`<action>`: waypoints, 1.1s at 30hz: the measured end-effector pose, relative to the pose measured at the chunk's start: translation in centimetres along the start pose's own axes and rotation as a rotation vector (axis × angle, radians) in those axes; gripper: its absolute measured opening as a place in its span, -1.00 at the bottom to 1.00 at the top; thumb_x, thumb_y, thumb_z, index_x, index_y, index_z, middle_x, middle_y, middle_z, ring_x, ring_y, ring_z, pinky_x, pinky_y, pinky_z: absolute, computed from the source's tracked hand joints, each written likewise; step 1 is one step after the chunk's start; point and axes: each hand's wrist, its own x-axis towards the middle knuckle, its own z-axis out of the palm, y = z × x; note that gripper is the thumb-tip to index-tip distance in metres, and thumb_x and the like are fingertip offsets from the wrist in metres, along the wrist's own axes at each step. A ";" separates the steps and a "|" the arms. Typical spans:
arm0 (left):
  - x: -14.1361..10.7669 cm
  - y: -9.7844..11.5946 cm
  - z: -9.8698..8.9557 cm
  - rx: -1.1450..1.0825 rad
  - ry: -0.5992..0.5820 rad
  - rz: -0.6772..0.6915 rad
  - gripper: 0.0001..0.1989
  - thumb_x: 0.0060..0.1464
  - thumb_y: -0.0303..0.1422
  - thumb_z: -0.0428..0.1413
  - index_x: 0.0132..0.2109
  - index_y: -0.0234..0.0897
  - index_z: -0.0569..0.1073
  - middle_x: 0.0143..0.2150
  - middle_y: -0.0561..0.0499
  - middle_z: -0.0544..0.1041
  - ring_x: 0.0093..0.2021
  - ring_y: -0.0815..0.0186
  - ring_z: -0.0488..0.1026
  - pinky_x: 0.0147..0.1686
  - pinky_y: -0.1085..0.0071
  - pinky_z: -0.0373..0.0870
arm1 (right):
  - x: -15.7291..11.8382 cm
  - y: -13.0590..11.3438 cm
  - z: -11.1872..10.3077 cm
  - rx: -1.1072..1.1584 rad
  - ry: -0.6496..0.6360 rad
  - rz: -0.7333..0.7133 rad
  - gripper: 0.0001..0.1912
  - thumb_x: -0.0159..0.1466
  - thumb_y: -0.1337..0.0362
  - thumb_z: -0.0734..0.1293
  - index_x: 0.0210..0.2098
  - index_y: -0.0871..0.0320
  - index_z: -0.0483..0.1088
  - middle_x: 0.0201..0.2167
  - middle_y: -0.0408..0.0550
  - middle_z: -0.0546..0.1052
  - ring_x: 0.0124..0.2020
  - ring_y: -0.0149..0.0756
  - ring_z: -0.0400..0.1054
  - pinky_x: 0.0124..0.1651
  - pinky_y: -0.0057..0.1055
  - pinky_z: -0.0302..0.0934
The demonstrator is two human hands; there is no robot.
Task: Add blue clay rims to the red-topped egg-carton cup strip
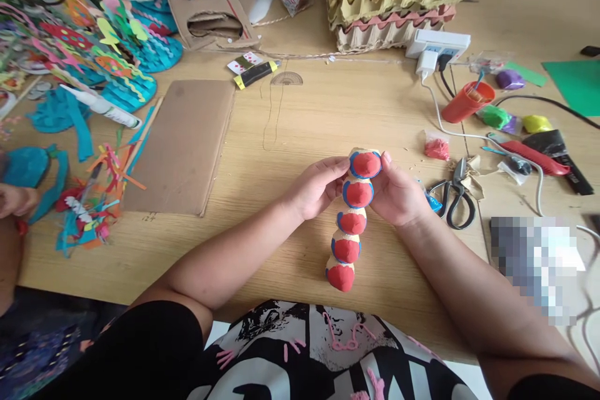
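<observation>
Between both hands is a strip of egg carton, its row of bumps capped with red clay and edged in blue. My left hand grips its far end from the left, thumb on the top bump. From the right, my right hand pinches the same end, its thumb beside the red cap. The near end of the strip points toward my body, slightly left. Some fingers of both hands are hidden behind the strip. Just right of my right hand lie black-handled scissors and a small bag of red clay.
A cardboard sheet and colourful paper crafts lie left, near another person's hand. Stacked egg trays stand at the back. Right are a power strip, cables, an orange cup and a red utility knife.
</observation>
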 end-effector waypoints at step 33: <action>-0.3 0.3 0.3 0.046 0.056 0.072 -0.67 -0.05 -0.12 0.47 -0.27 -0.28 0.66 -0.38 0.04 0.60 -0.40 0.39 0.47 -0.33 0.42 0.42 | 0.1 0.9 -0.4 0.001 0.036 -0.008 -0.72 0.30 -0.07 0.41 -0.20 -0.02 0.55 -0.20 -0.12 0.67 -0.10 -0.18 0.54 0.10 -0.17 0.44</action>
